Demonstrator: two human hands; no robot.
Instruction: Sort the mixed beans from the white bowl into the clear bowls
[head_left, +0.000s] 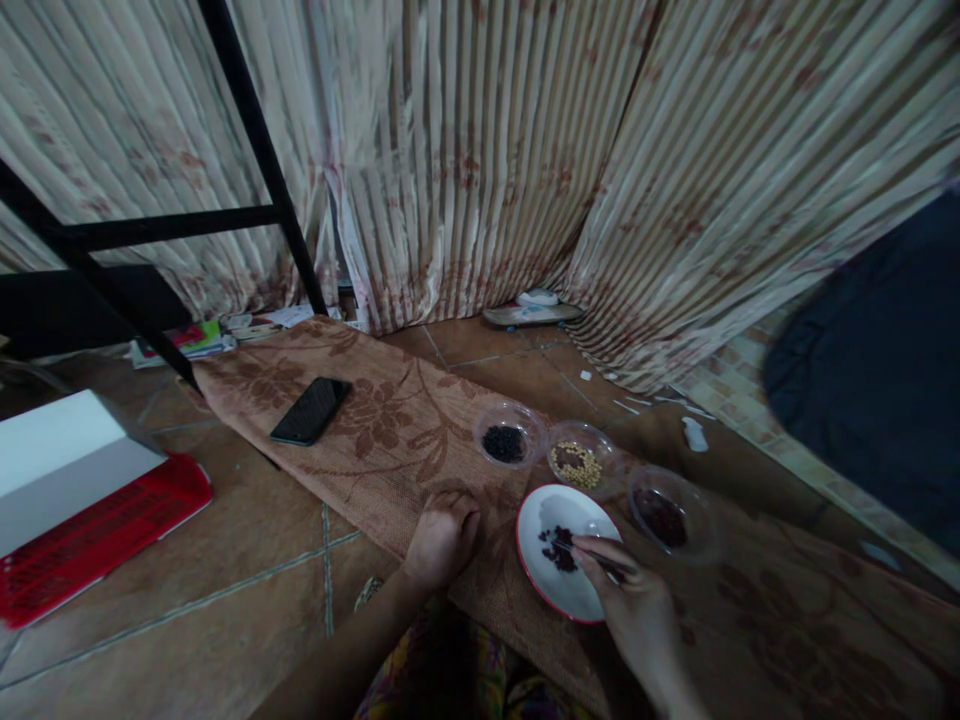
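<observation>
My right hand (630, 595) pinches a slim pair of tweezers (600, 558), its tips down among dark red beans (559, 550). The beans lie in a white dish with a red rim (526, 570). Just left of the dish, my left hand (442, 535) rests on the cloth in a loose fist, with nothing visible in it. Behind the dish stand three clear plastic bowls: one with black beans (502, 443), one with yellow soybeans (576, 465), and one at the right with dark red beans (660, 520).
A brown patterned cloth (390, 420) covers the long low table. On its left part lies a black phone (311, 410). A red and white object (105, 520) is on the tiled floor at left. Striped curtains (480, 150) and a black metal frame (262, 150) stand behind.
</observation>
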